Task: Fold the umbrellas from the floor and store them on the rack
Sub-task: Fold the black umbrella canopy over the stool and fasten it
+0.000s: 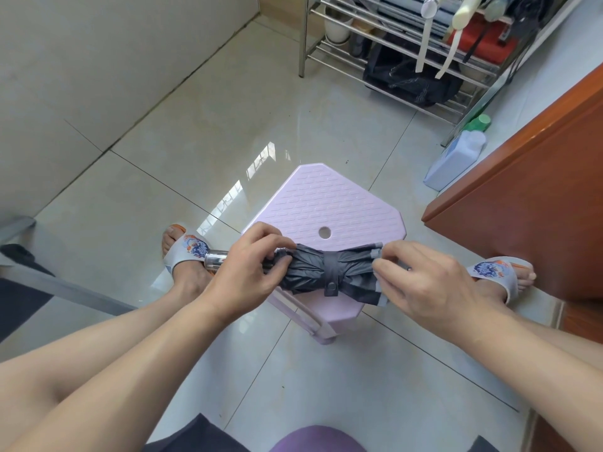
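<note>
Grey crinkled folded umbrella (329, 272) strapped, left hand (243, 272) grip and right hand (424, 278) grip pinching its ends, ribbed lilac stool (342, 203)

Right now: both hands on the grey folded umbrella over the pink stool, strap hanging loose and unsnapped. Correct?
Not quite. The head view shows the strap wrapped around the grey folded umbrella with its snap closed, not hanging loose. The rest holds: the left hand grips the handle end, the right hand pinches the fabric at the other end, over the pink stool.
</note>
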